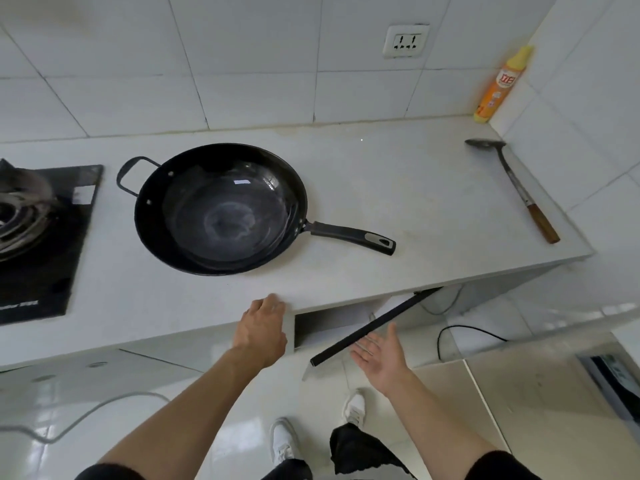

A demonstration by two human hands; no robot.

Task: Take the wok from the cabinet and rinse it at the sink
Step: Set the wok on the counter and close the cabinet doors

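Observation:
A black wok [221, 209] with a long black handle and a small loop handle sits upright on the white countertop [398, 188]. My left hand [263, 327] rests on the counter's front edge, below the wok, fingers bent over the edge. My right hand [381, 355] is open, palm up, fingers straight, just beside the dark top edge of a cabinet door [374, 327] that stands ajar under the counter. Neither hand touches the wok. No sink is in view.
A gas stove [38, 230] lies at the left. A metal spatula [516, 188] with a wooden handle lies at the right end of the counter. An orange bottle [502, 84] stands in the back corner. A socket [405, 41] is on the tiled wall. Cables run on the floor.

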